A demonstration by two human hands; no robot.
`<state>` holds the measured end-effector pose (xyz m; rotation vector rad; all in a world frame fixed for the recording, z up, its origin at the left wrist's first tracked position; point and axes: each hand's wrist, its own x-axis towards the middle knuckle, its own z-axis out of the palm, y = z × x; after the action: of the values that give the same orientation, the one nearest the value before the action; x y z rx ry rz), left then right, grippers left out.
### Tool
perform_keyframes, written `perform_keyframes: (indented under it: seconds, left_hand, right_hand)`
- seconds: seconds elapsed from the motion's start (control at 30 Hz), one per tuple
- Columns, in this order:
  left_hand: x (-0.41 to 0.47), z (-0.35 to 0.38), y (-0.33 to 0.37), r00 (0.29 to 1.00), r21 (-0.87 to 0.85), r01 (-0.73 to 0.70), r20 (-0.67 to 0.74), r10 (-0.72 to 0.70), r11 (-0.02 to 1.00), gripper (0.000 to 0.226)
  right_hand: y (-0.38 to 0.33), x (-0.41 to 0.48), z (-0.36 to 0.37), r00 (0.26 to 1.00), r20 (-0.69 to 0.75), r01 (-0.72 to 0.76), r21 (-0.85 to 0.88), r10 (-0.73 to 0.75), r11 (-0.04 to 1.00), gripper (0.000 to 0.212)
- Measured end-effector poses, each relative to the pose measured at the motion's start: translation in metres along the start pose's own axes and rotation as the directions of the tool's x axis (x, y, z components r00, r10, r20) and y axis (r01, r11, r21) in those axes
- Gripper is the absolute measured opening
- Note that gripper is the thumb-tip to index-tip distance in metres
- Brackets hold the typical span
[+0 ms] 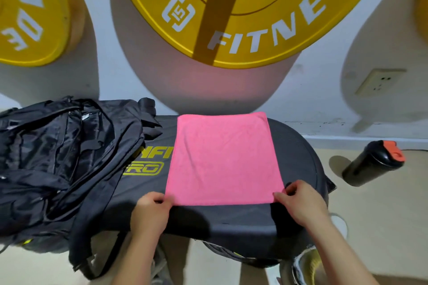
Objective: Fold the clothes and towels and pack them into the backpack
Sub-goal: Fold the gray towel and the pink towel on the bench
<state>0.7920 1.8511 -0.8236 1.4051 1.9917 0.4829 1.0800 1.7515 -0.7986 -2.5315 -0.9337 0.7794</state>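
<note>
While both hands, left hand and right hand, pinch its near corners, the pink towel right of the backpack looks light and limp, best lifted by those corners.

White wall, beige floor, yellow plates

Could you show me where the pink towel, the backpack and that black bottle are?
pink towel (223, 159): head view, the middle of its flat top face.
backpack (58, 157): head view, its crumpled black front panel.
black bottle (368, 165): head view, its dark body, below the orange lid.
</note>
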Motion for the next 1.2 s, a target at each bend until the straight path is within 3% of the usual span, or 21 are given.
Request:
perform_keyframes:
  seconds: [0.1, 0.17, 0.2, 0.27, 0.33, 0.37, 0.43, 0.53, 0.63, 0.7, 0.83, 0.93, 1.03, 1.1, 1.13, 1.2]
  left_hand:
    - [0.001, -0.006, 0.001, 0.992, -0.284, 0.101, 0.096, -0.077, 0.954, 0.022]
    - [-0.001, -0.008, 0.001, 0.972, -0.544, 0.223, 0.183, -0.145, 0.809, 0.018]
    - [-0.003, -0.009, 0.002, 0.961, -0.632, 0.271, 0.221, -0.167, 0.726, 0.014]
    - [-0.007, -0.012, -0.001, 0.956, -0.693, 0.293, 0.229, -0.184, 0.658, 0.012]
    - [-0.012, -0.014, -0.006, 0.968, -0.711, 0.252, 0.18, -0.176, 0.657, 0.015]
    - [-0.015, -0.016, -0.008, 0.974, -0.711, 0.225, 0.156, -0.162, 0.666, 0.017]
    - [-0.02, -0.019, -0.011, 0.985, -0.687, 0.16, 0.161, -0.067, 0.709, 0.021]
    - [-0.021, -0.02, -0.02, 0.952, -0.58, 0.063, 0.279, 0.125, 0.812, 0.037]
    - [-0.017, -0.021, -0.025, 0.918, -0.399, -0.082, 0.326, 0.225, 0.913, 0.056]
    - [-0.012, -0.019, -0.026, 0.919, -0.208, -0.279, 0.225, 0.323, 0.938, 0.054]
    - [-0.009, -0.019, -0.032, 0.884, 0.005, -0.46, 0.103, 0.457, 0.888, 0.025]
    - [-0.016, -0.032, -0.042, 0.846, 0.1, -0.506, 0.255, 0.469, 0.857, 0.023]
    - [-0.021, -0.047, -0.042, 0.782, 0.229, -0.513, 0.522, 0.34, 0.827, 0.018]
    - [-0.02, -0.053, -0.032, 0.769, 0.237, -0.512, 0.555, 0.318, 0.826, 0.005]
    - [-0.017, -0.057, -0.025, 0.764, 0.174, -0.514, 0.537, 0.357, 0.84, 0.006]
    - [-0.011, -0.063, -0.01, 0.757, -0.096, -0.465, 0.472, 0.452, 0.88, 0.007]
  right_hand:
    - [0.005, 0.0, 0.004, 0.999, 0.04, -0.034, 0.064, 0.031, 0.997, 0.026]
    - [0.007, 0.0, 0.006, 0.99, 0.12, -0.104, 0.297, 0.071, 0.949, 0.027]
    - [0.008, 0.001, 0.005, 0.98, 0.174, -0.168, 0.459, 0.097, 0.872, 0.026]
    - [0.009, -0.003, 0.001, 0.949, 0.284, -0.302, 0.696, 0.137, 0.651, 0.023]
    - [0.011, -0.007, -0.003, 0.941, 0.31, -0.334, 0.786, 0.136, 0.52, 0.026]
    - [0.012, -0.009, -0.004, 0.949, 0.289, -0.312, 0.805, 0.126, 0.505, 0.03]
    - [0.015, -0.012, -0.004, 0.973, 0.212, -0.222, 0.786, 0.085, 0.577, 0.032]
    - [0.023, -0.01, -0.002, 0.991, 0.079, 0.043, 0.569, -0.106, 0.821, 0.025]
    - [0.029, -0.01, -0.012, 0.95, 0.186, 0.147, 0.444, -0.251, 0.884, 0.019]
    - [0.032, -0.008, -0.015, 0.934, 0.219, 0.227, 0.247, -0.283, 0.942, 0.031]
    - [0.035, -0.016, -0.009, 0.896, 0.066, 0.445, -0.144, -0.44, 0.884, 0.025]
    - [0.043, -0.02, -0.02, 0.866, 0.177, 0.5, -0.272, -0.467, 0.823, 0.019]
    - [0.038, -0.016, -0.042, 0.85, 0.372, 0.499, -0.344, -0.373, 0.795, 0.009]
    - [0.027, -0.013, -0.057, 0.828, 0.436, 0.503, -0.298, -0.353, 0.811, 0.01]
    - [0.021, -0.012, -0.064, 0.814, 0.443, 0.502, -0.21, -0.376, 0.839, 0.023]
    - [0.007, -0.012, -0.077, 0.802, 0.393, 0.436, 0.129, -0.449, 0.891, 0.033]
